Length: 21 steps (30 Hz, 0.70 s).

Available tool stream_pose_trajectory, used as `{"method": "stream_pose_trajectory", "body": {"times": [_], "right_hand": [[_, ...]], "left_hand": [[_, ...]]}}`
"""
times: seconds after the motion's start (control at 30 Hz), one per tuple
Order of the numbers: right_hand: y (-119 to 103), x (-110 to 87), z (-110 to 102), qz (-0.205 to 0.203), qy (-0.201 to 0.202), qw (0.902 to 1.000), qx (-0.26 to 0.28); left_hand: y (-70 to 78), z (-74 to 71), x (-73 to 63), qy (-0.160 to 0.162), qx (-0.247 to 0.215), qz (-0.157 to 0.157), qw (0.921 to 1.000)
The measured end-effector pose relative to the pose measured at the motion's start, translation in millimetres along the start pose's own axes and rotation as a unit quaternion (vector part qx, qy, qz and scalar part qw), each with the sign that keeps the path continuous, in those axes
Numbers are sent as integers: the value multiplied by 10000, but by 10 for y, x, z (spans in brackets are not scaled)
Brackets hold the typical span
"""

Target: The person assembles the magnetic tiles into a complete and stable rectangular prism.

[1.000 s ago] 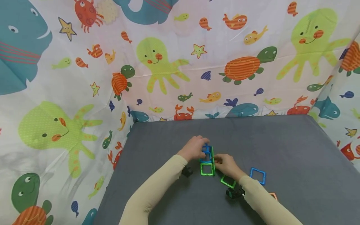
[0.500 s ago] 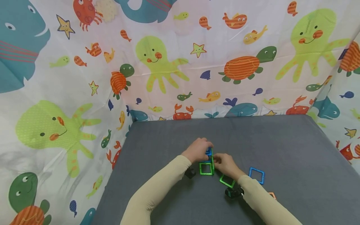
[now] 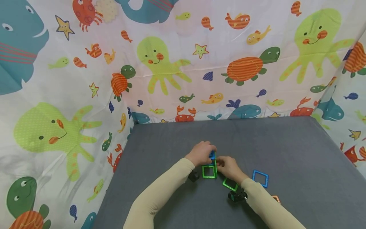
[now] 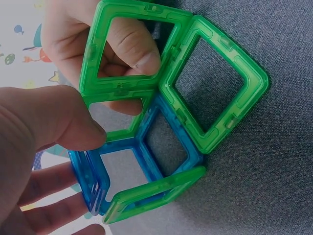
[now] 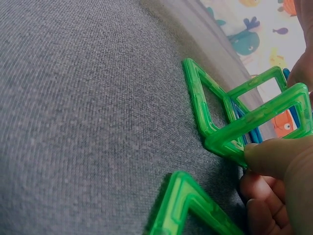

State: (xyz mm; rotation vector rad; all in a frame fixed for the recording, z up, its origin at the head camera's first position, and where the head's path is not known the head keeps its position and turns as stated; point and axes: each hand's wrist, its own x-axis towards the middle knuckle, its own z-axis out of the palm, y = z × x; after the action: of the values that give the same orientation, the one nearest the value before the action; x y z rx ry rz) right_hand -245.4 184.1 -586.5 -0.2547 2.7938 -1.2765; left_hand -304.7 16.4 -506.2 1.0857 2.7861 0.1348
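Observation:
Green and blue square magnetic tiles form a partly walled build in front of me. One green tile [image 3: 203,172] lies flat at its near end. In the left wrist view a green tile [image 4: 89,58] stands upright beside it, and blue tiles [image 4: 124,145] sit deeper in. My left hand [image 3: 201,152] pinches upright blue tiles [image 4: 87,174] at the far end, thumb inside and fingers outside. On the other side, my right hand [image 3: 231,167] holds the upright green wall, its thumb [image 5: 274,154] at the lower edge and fingers curled alongside. Part of the blue section is hidden by the left hand.
A loose green tile [image 3: 227,187] lies under my right wrist. Farther right are a loose blue tile [image 3: 267,180] and an orange tile [image 3: 276,198], partly hidden by my sleeve. A sea-animal cloth [image 3: 177,28] surrounds the grey table [image 3: 257,136].
My left hand has moved right, closer to the upright green wall, and now covers more of the blue tiles. My right hand stays nearly in place.

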Motion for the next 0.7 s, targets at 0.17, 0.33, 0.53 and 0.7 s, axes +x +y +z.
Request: {"method": "stream_pose_trajectory", "body": {"times": [0.17,0.33,0.53,0.7], "right_hand": [[-5,5,3,-40,17,10000,-50],[-5,16,7,-28,33,10000,-63],[-3,14,10,-42,45,10000,-70],[-9,5,11,12,31,10000,-38]], "left_hand": [[3,-9,-8,39,24,-4,10000],[7,-4,-19,30,-6,-30,10000],[17,4,-27,23,-27,-76,10000],[15,23,-23,-24,-15,-112,9999]]}}
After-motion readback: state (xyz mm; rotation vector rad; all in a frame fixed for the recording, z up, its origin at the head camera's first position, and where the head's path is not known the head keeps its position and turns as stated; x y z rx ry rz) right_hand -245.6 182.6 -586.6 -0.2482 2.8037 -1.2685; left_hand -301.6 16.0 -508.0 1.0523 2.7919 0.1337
